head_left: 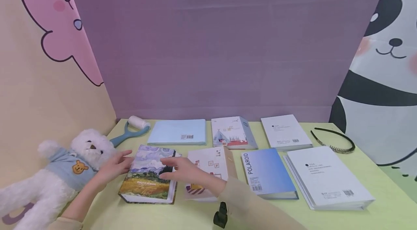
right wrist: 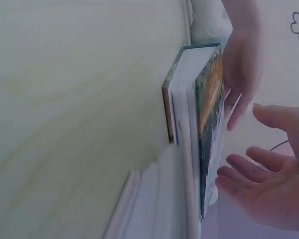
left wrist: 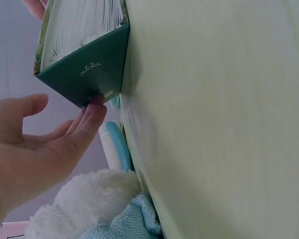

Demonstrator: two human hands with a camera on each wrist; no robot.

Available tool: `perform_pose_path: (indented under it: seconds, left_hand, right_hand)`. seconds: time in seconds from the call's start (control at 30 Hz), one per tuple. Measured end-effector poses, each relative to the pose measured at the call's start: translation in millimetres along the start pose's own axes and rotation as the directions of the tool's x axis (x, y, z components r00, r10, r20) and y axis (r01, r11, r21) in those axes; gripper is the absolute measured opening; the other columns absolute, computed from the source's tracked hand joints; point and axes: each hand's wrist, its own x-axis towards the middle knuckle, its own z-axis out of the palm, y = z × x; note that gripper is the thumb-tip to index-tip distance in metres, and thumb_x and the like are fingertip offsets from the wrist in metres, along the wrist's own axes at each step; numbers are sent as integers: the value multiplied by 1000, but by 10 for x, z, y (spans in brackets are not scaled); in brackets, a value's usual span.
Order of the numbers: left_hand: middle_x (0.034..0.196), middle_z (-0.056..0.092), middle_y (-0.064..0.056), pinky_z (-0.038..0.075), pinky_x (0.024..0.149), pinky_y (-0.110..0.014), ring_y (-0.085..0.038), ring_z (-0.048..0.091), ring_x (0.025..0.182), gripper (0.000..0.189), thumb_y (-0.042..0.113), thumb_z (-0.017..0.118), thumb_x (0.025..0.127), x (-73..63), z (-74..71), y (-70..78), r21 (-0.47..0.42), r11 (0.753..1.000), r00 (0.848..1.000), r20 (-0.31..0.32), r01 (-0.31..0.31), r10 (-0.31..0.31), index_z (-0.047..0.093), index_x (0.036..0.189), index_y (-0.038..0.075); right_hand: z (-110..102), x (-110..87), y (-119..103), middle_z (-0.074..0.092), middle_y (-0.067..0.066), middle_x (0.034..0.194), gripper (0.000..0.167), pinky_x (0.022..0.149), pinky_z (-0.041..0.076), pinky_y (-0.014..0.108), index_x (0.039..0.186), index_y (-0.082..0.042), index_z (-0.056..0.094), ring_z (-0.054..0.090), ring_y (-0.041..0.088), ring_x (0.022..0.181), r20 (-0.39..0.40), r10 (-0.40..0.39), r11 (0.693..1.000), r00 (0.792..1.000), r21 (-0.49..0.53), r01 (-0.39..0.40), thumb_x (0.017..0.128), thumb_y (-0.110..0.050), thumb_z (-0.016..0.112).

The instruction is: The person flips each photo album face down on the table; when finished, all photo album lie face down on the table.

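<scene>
A photo album (head_left: 146, 181) with a painted landscape cover lies on the table at the front left. At its left side is my left hand (head_left: 112, 168), thumb apart, its fingertips right at the dark green spine (left wrist: 92, 67) in the left wrist view. My right hand (head_left: 184, 174) hovers over the album's right edge with fingers spread and nothing held. In the right wrist view the album's white page edges (right wrist: 192, 69) show, and the right hand's fingers lie close to the cover. A white plush bear (head_left: 75, 172) in a blue shirt sits beside my left forearm.
Right of the album lie a white illustrated album (head_left: 203, 159), a blue Polaroid album (head_left: 268, 174) and a thick white one (head_left: 329, 179). Behind are a light blue album (head_left: 177, 131), two more white albums, a blue slingshot-shaped item (head_left: 127, 134) and a headband (head_left: 350, 143).
</scene>
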Motion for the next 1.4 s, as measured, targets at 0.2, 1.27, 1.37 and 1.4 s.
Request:
perform_pose_path:
  seconds: [0.2, 1.27, 1.37, 1.4]
  left_hand:
    - [133, 46, -31, 53, 86, -40, -36, 56, 112, 59, 31, 45, 100, 1, 25, -13, 79, 997, 999, 43, 26, -29, 35, 138, -12]
    - [152, 6, -30, 27, 107, -61, -49, 18, 136, 80, 49, 40, 98, -40, -45, 60, -204, 953, 964, 193, 223, -184, 6, 150, -1]
    - [154, 0, -26, 10, 109, -65, -49, -3, 139, 79, 52, 38, 97, -57, -64, 116, -218, 956, 971, 181, 196, -158, 5, 151, 5]
    - [155, 0, -25, 8, 109, -65, -48, -4, 139, 78, 51, 38, 97, -66, -68, 138, -221, 957, 974, 170, 185, -149, 5, 151, 6]
  right_hand:
    - [75, 58, -26, 49, 2, 140, 54, 101, 44, 36, 138, -14, 48, 45, 24, 129, 3, 49, 997, 999, -65, -49, 89, -34, 63]
    - [164, 138, -37, 23, 9, 153, 58, 101, 41, 45, 141, -23, 43, 37, 31, 134, 46, 129, 987, 991, -104, -123, 89, -40, 61]
    - [137, 150, -41, 21, 9, 153, 59, 98, 43, 45, 143, -27, 40, 42, 30, 129, 58, 111, 993, 992, -56, -108, 89, -40, 61]
    - [127, 156, -42, 21, 8, 153, 60, 99, 42, 46, 144, -29, 38, 40, 30, 129, 62, 103, 994, 993, -37, -100, 90, -40, 61]
